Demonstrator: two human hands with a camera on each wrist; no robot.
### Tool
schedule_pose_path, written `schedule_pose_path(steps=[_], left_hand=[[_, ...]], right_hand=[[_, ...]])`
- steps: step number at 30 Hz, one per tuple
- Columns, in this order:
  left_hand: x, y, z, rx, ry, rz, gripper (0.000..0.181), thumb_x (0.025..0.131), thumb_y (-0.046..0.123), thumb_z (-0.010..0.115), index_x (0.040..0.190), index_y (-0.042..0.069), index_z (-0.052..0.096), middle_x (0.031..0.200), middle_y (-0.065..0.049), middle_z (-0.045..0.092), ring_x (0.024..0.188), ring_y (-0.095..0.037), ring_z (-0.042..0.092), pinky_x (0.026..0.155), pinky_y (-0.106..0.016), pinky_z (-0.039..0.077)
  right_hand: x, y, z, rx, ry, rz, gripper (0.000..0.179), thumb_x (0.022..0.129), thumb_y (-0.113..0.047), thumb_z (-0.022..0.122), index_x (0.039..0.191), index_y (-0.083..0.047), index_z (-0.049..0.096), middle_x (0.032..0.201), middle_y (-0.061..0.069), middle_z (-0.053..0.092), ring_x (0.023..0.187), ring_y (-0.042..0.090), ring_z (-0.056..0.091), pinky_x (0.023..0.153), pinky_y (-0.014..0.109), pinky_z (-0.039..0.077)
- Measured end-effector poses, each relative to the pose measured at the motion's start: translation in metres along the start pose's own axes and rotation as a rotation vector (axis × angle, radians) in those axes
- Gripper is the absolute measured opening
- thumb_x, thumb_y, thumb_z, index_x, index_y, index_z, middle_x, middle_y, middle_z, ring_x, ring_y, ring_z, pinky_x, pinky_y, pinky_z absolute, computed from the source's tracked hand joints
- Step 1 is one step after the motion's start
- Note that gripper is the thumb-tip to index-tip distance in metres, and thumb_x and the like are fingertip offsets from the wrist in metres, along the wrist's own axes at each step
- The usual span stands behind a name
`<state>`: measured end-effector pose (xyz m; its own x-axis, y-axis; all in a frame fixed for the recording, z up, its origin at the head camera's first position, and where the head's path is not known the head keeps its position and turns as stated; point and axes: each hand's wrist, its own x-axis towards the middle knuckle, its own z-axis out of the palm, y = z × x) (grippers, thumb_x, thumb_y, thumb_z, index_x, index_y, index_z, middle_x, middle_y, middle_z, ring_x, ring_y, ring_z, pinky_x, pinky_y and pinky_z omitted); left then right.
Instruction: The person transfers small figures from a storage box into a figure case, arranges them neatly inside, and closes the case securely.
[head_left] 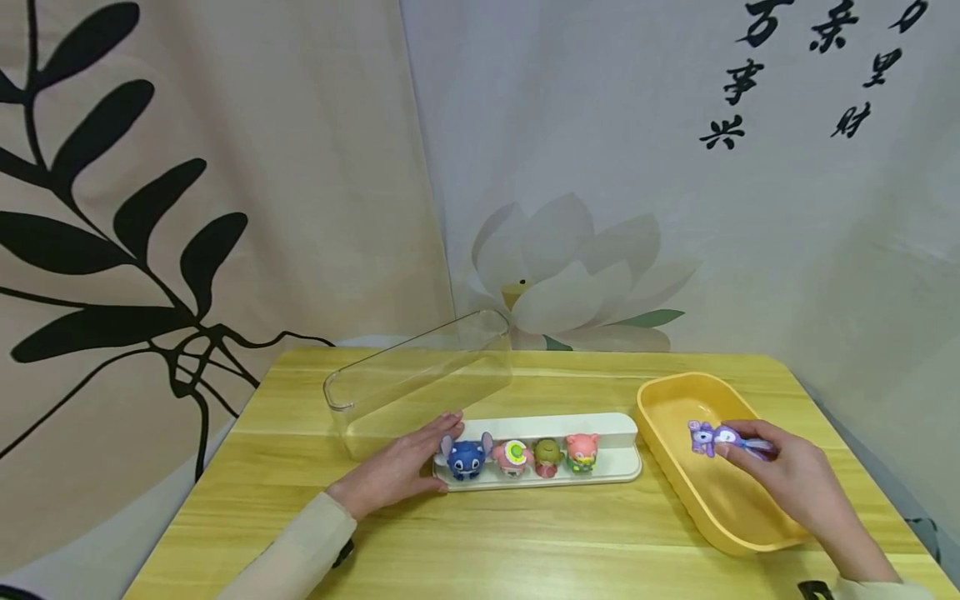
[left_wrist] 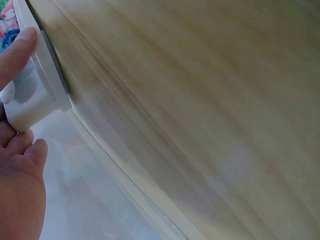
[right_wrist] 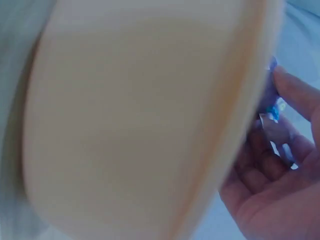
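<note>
A white stepped display base (head_left: 622, 467) lies mid-table, with a blue big-eared figurine (head_left: 467, 458), a pink one with a green-and-white swirl (head_left: 513, 457), a green one (head_left: 547, 457) and a pink pig figurine (head_left: 582, 452) in a row along it. My left hand (head_left: 397, 471) grips the base's left end; the left wrist view has the thumb at one edge of the base (left_wrist: 35, 102) and fingers at the opposite side. Over the yellow tray (head_left: 678, 492), my right hand (head_left: 795, 467) pinches a purple figurine (head_left: 723, 436) with a translucent tail-like part. The tray's wall partly hides this figurine (right_wrist: 270, 92) in the right wrist view.
Behind my left hand, a clear plastic cover (head_left: 420, 375) stands on the wooden table (head_left: 525, 542), its near corner close to the base. The yellow tray stands at the right side. Printed curtains (head_left: 300, 167) hang behind the table's back edge.
</note>
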<state>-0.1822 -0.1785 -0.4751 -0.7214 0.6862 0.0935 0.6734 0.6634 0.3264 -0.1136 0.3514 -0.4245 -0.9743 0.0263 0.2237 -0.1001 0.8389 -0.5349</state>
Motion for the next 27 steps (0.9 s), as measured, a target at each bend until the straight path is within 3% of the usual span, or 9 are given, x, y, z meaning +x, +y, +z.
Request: schedule_pose_path(steps=[6,11,14,27], left_hand=[[0.0,0.0,-0.001,0.007,-0.002,-0.002,0.092,0.086,0.035,0.083,0.161,0.008,0.036,0.169,-0.013,0.026,0.153,-0.03,0.03,0.119,-0.048,0.037],[0.0,0.001,-0.001,-0.002,-0.003,-0.006,0.092,0.086,0.035,0.083,0.161,0.008,0.037,0.169,-0.013,0.026,0.153,-0.03,0.03,0.119,-0.049,0.036],[0.0,0.001,0.0,-0.006,-0.003,-0.012,0.092,0.085,0.035,0.084,0.16,0.009,0.037,0.17,-0.011,0.025,0.153,-0.03,0.03,0.119,-0.049,0.037],[0.0,0.0,0.0,-0.01,0.001,-0.003,0.092,0.086,0.034,0.083,0.161,0.008,0.036,0.17,-0.012,0.025,0.153,-0.03,0.03,0.119,-0.048,0.037]], right_hand=[[0.0,-0.015,-0.007,0.018,-0.005,0.045,0.046,0.095,-0.04,0.077,0.124,-0.004,0.072,0.114,0.025,0.072,0.09,0.022,0.065,0.062,0.017,0.051],[-0.003,-0.028,-0.007,0.056,0.007,0.045,0.044,0.095,-0.039,0.077,0.124,-0.007,0.07,0.113,0.018,0.073,0.083,0.003,0.06,0.062,0.017,0.052],[-0.003,-0.034,-0.006,0.079,0.005,0.048,0.043,0.095,-0.037,0.078,0.123,-0.007,0.068,0.11,0.014,0.073,0.08,-0.001,0.057,0.061,0.019,0.052],[0.0,-0.059,-0.004,0.094,-0.005,0.036,0.043,0.092,-0.041,0.079,0.12,-0.009,0.071,0.111,0.012,0.074,0.083,0.01,0.061,0.062,0.019,0.054]])
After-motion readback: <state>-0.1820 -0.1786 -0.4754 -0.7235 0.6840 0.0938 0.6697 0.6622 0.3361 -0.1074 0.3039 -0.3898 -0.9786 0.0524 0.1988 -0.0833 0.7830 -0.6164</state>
